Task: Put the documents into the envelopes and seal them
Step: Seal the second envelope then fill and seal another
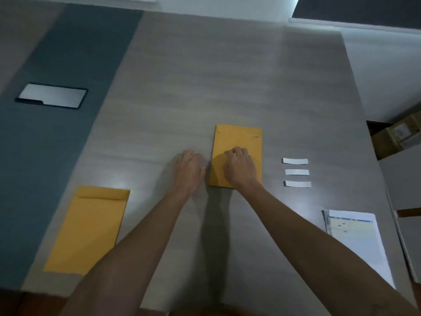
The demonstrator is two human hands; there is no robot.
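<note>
A yellow envelope lies flat in the middle of the table with its flap end far from me. My right hand rests on its middle with the fingers curled under, and I see nothing held in it. My left hand sits on the table just left of the envelope's left edge, its fingers also curled. A second yellow envelope lies at the near left with its flap folded down. A stack of white documents lies at the near right.
Three short white strips lie in a column right of the middle envelope. A dark-framed flat panel sits on the blue band at the far left. Cardboard boxes stand beyond the table's right edge.
</note>
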